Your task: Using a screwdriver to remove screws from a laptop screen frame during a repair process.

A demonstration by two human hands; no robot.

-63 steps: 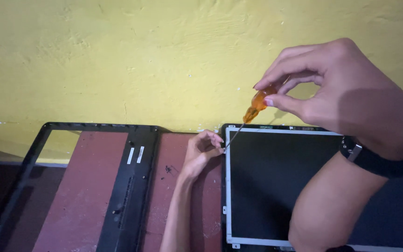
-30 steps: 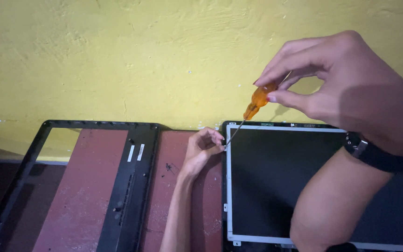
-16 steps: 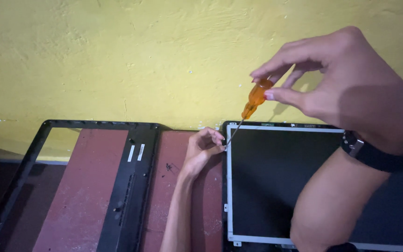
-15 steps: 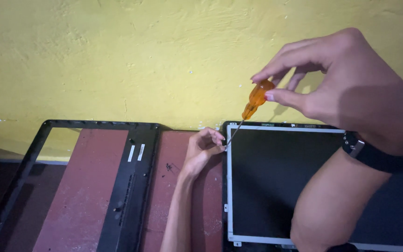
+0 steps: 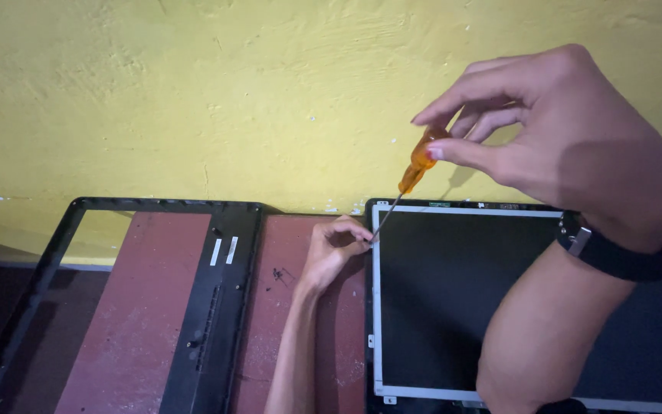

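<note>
- Already the black plastic bezel frame [image 5: 216, 299] lies apart at the lower left of the frame on the red-brown table [image 5: 139, 307], so the display panel [image 5: 453, 307] at lower right sits bare; by the look of it, its edge screws are the work in hand and lifting it out remains.
- Dark and unlit, the panel has a thin silver metal border.
- At upper right, the right hand [image 5: 568, 146], a black wristband behind it, pinches the orange-handled screwdriver [image 5: 411, 180] between thumb and fingertips, its tip at the panel's upper-left corner.
- At centre, the left hand [image 5: 335, 249] curls its fingers against that corner, steadying it.
</note>
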